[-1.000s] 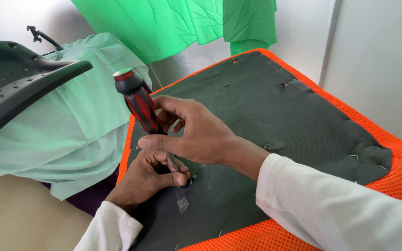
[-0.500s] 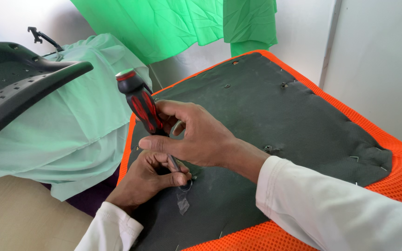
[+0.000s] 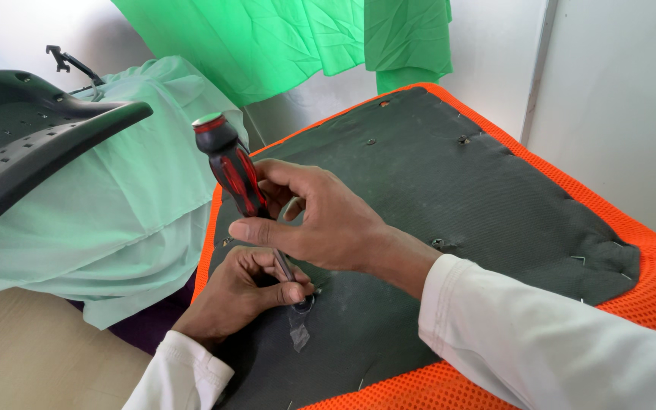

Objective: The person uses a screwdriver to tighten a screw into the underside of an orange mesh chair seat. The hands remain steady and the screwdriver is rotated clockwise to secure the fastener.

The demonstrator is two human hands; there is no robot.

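My right hand [image 3: 320, 220] grips a screwdriver [image 3: 231, 171] with a red and black handle, tilted with the handle up and to the left. Its metal shaft runs down to a spot on the dark underside cloth [image 3: 449, 197] of an orange mesh seat cushion [image 3: 647, 266]. My left hand [image 3: 241, 292] lies on the cloth below the right hand and pinches the shaft near its tip. The tip itself is hidden by my left fingers. A small clear scrap [image 3: 299, 336] lies just below that spot.
A black perforated plastic chair shell [image 3: 24, 144] juts in at the left over a pale green cloth [image 3: 130, 205]. Bright green fabric [image 3: 305, 38] hangs behind. White walls [image 3: 624, 99] stand at right. Staples and holes dot the dark cloth.
The screwdriver handle has shifted slightly to the right and stands a little more upright. Both hands stay at the same spot on the cloth.
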